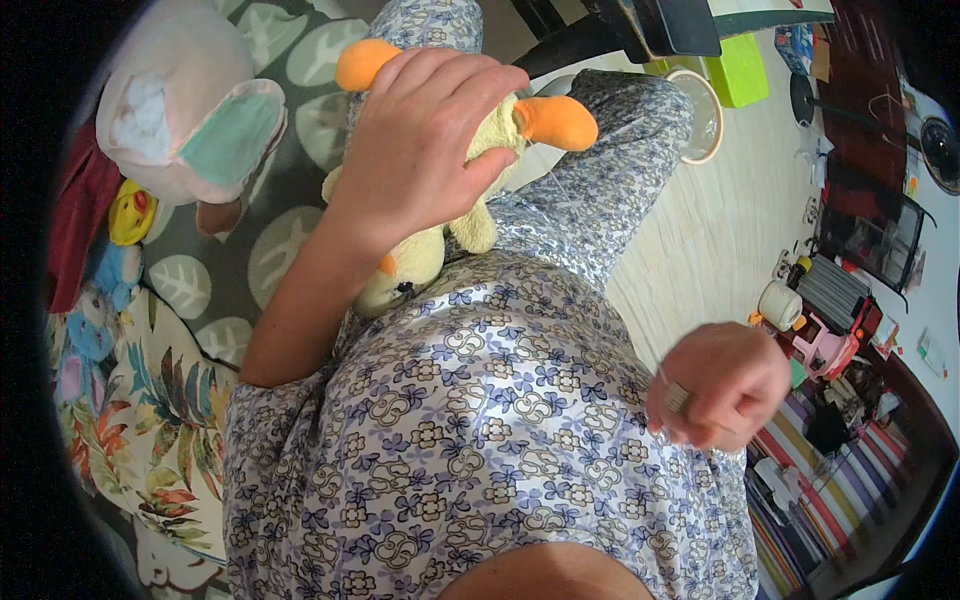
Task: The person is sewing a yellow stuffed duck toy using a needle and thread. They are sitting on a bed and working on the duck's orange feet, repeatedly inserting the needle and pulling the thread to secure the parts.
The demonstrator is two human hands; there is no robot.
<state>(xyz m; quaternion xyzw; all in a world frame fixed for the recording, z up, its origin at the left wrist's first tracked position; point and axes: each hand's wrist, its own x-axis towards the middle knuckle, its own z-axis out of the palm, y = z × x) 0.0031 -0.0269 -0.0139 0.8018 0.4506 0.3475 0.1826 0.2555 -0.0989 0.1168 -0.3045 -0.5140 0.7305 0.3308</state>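
Note:
My left hand [431, 139] lies over a pale yellow plush duck [409, 262] on my lap, its fingers curled round the body. The duck's head points towards me, and its orange feet [559, 124] stick out on both sides of the hand. A fine thread [559, 184] trails from the seam beside the right-hand foot. Out to the right, above the side of my patterned shirt, my right hand [720, 386] is blurred, its fingers closed on a thin thread. A ribbed metal band, like a ring thimble [677, 398], sits on one finger.
To the left, a large plush toy [176, 97] with white stuffing showing lies on a leaf-print cover, near a small yellow duck face [133, 212] and blue plush toys [90, 330]. A round-rimmed bin [701, 157] stands beyond my knee. Toys and striped books fill the right side.

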